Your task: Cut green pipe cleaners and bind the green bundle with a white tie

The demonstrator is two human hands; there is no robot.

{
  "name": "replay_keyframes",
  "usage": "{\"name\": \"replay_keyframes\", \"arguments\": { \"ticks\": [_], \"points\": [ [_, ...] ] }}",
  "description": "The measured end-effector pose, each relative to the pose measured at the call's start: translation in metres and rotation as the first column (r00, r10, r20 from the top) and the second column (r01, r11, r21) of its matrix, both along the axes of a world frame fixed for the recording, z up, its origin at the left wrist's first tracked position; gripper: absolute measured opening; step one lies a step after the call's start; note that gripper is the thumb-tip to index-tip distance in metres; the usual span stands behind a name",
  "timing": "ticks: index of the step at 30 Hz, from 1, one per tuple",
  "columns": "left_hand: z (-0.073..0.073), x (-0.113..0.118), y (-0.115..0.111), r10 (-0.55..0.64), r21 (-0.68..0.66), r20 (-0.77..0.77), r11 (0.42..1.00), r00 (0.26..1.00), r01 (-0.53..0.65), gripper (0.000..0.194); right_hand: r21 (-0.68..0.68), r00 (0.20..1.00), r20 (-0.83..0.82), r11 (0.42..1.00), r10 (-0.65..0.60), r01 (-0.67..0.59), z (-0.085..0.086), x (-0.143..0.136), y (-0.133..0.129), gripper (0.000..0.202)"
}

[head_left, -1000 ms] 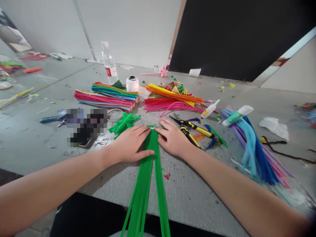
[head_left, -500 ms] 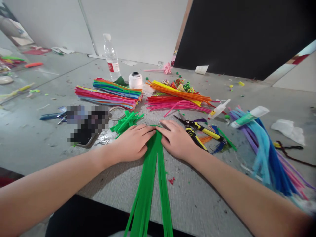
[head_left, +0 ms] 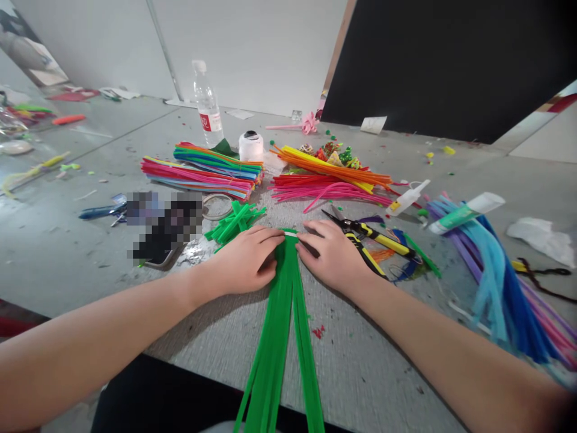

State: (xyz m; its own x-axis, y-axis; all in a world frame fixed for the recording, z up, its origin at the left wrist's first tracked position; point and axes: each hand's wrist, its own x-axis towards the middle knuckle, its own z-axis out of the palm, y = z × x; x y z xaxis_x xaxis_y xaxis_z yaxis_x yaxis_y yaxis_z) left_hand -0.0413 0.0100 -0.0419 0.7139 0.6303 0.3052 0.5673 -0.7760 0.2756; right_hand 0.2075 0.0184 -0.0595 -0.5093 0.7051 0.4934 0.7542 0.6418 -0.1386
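A flat bundle of green pipe cleaners (head_left: 280,300) lies lengthwise before me, its near ends hanging over the table edge. A thin white strip (head_left: 290,234) crosses its far end. My left hand (head_left: 246,258) is closed against the bundle's left side, fingertips at the strip's left end and thumb lower down. On the other side, my right hand (head_left: 331,255) rests with bent, parted fingers, their tips beside the strip's right end. Short cut green pieces (head_left: 237,221) are piled beyond my left hand. Yellow-and-black pliers (head_left: 367,240) lie just right of my right hand.
Bundles of coloured pipe cleaners (head_left: 198,177) and orange ones (head_left: 333,165) lie farther back, near a water bottle (head_left: 208,114) and a white spool (head_left: 251,147). A phone (head_left: 164,234) is at left. Glue tubes (head_left: 469,213) and blue pipe cleaners (head_left: 509,288) lie right.
My right hand's fingers have shifted slightly right, off the bundle's far end. The white strip there now shows between my hands. The whole view has drifted slightly.
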Motion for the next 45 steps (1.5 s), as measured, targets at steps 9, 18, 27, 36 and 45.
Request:
{"name": "replay_keyframes", "arguments": {
  "ticks": [9,18,27,36,45],
  "points": [
    [0.009,-0.014,-0.011,-0.087,-0.022,-0.125,0.996,0.988,0.085,0.061,-0.100,0.975,-0.027,0.970,0.222,-0.224,0.007,0.002,-0.001,0.034],
    [0.018,-0.026,-0.009,0.032,0.044,-0.010,0.999,0.999,-0.032,0.061,-0.107,0.938,0.072,0.938,0.339,-0.331,0.017,-0.003,-0.014,0.045],
    [0.023,-0.055,0.019,0.504,0.065,-0.035,0.863,0.863,-0.501,0.028,-0.374,0.883,0.242,0.878,0.402,-0.298,0.020,-0.010,-0.024,0.087],
    [0.014,-0.064,0.025,0.479,0.054,-0.135,0.877,0.867,-0.477,0.020,-0.224,0.928,0.089,0.915,0.363,-0.336,0.017,-0.011,-0.021,0.049],
    [0.030,-0.065,0.024,0.434,0.110,-0.143,0.900,0.890,-0.421,0.037,-0.229,0.930,0.205,0.939,0.305,-0.257,0.065,-0.027,-0.058,0.025]
  ]
}}
